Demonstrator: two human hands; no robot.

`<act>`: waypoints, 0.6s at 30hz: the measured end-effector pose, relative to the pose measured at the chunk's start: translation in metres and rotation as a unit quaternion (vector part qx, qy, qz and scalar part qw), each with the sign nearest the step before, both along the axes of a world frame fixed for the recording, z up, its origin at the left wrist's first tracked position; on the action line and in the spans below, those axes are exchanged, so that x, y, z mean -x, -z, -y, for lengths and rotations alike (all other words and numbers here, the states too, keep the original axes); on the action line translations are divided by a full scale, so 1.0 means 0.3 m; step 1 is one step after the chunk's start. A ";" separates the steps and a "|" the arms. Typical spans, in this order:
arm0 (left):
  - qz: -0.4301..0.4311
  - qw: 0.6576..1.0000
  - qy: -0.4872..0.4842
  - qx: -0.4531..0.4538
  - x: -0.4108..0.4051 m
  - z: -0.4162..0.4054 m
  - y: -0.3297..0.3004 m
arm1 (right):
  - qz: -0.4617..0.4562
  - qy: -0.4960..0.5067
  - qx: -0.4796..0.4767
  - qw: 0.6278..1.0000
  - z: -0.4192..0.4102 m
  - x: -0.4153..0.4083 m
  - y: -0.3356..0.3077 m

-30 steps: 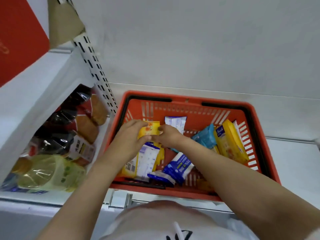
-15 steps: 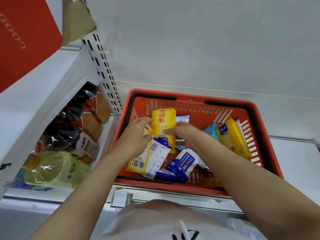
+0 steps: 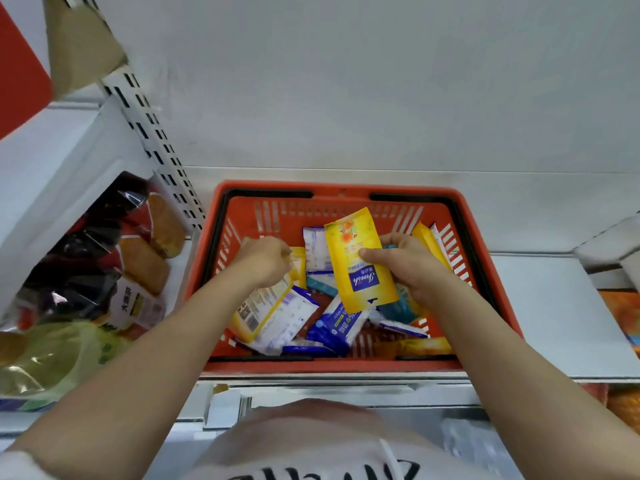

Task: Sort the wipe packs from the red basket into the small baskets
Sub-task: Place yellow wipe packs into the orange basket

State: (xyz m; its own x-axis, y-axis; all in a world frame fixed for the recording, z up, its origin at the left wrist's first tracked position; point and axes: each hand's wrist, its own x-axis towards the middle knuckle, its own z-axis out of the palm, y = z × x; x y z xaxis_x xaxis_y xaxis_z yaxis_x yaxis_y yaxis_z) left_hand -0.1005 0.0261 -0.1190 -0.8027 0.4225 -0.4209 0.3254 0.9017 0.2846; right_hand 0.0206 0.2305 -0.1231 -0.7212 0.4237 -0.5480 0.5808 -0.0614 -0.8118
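Note:
The red basket (image 3: 485, 271) stands on a white shelf and holds several wipe packs in yellow, blue, white and teal. My right hand (image 3: 412, 268) grips a yellow wipe pack (image 3: 356, 258) and holds it upright above the pile, thumb across its front. My left hand (image 3: 263, 261) is inside the basket's left side with curled fingers on another yellow pack (image 3: 297, 265); whether it grips that pack is hidden. A blue and white pack (image 3: 337, 327) lies near the front. No small baskets are in view.
A perforated white upright (image 3: 152, 140) and a shelf divider border the basket on the left. Behind it lie bagged breads and dark packets (image 3: 104, 258). White shelf surface (image 3: 561, 306) extends to the right, with orange goods (image 3: 623, 313) at the edge.
The yellow pack has been lifted out of the pile and passed to my right hand, which moved right. My left hand let go of it and dropped back to the basket's left side.

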 end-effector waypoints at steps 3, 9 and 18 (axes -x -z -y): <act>0.155 0.984 -0.023 -0.089 0.027 -0.007 0.000 | 0.012 -0.014 0.003 1.000 -0.017 -0.014 0.000; 0.179 0.974 0.120 0.073 0.002 -0.002 0.054 | -0.026 -0.013 0.039 0.999 -0.020 -0.015 0.009; 0.118 0.974 0.136 0.136 -0.063 -0.007 0.065 | -0.052 0.006 0.073 0.996 -0.020 -0.043 -0.001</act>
